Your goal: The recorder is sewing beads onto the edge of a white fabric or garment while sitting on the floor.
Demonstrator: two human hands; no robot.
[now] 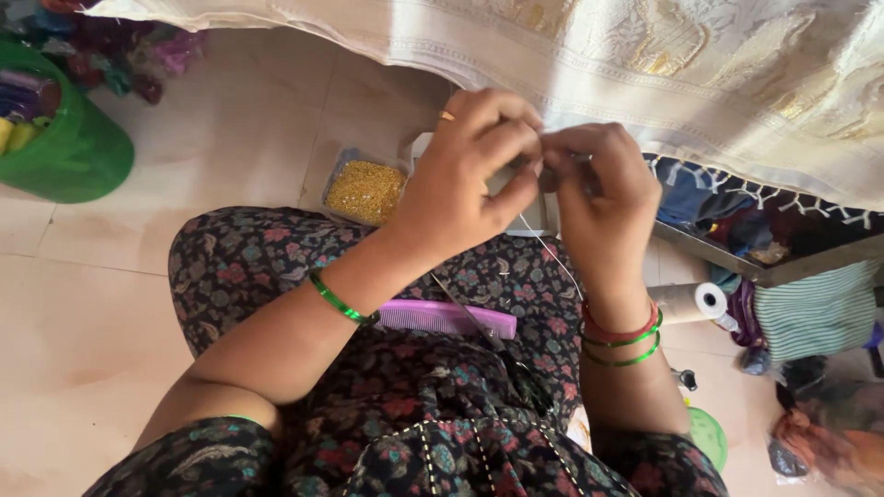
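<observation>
Both hands meet just below the hanging cream embroidered cloth (700,64): the left hand (470,175) and right hand (599,198) each pinch a thin white thread (552,253), grips pressed together. The tray of gold beads (366,190) left of the cloth lies untouched; stitching appears midway.

Green bucket (64,138) at 10 o'clock — cut by left edge. Item pinched between left hand (470,175) and right hand (599,198) — too small to tell.

Left hand (470,179), right hand (599,198) raised, touching; fingertips pinched together
</observation>
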